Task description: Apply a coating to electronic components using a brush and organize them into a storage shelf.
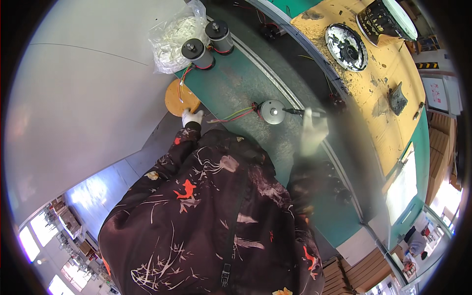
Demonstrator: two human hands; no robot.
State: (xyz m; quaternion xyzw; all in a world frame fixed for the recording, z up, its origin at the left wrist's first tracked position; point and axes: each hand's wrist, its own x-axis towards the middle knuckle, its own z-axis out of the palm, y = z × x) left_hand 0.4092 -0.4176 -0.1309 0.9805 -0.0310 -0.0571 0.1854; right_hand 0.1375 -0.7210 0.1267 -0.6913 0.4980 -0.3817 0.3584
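A silver cylindrical electric motor (272, 112) stands on the green work surface in front of me, its shaft end up. Red and yellow-green wires (235, 116) run from it to the left. My right hand (313, 132), in a pale glove and blurred by motion, is closed around a thin dark pen-like tool (294, 111). The tool's tip points at the motor's right rim; whether they touch I cannot tell. My left hand (192, 117), in a white glove, is by the round wooden stool top (181, 98), fingers partly apart, with nothing visible in it.
Two black-topped motors (196, 53) with wires stand at the far left, beside a clear bag of white material (179, 34). A metal rail (268, 73) crosses the surface. On the yellow board to the right are a black-smeared lid (346, 47) and a black bucket (381, 23).
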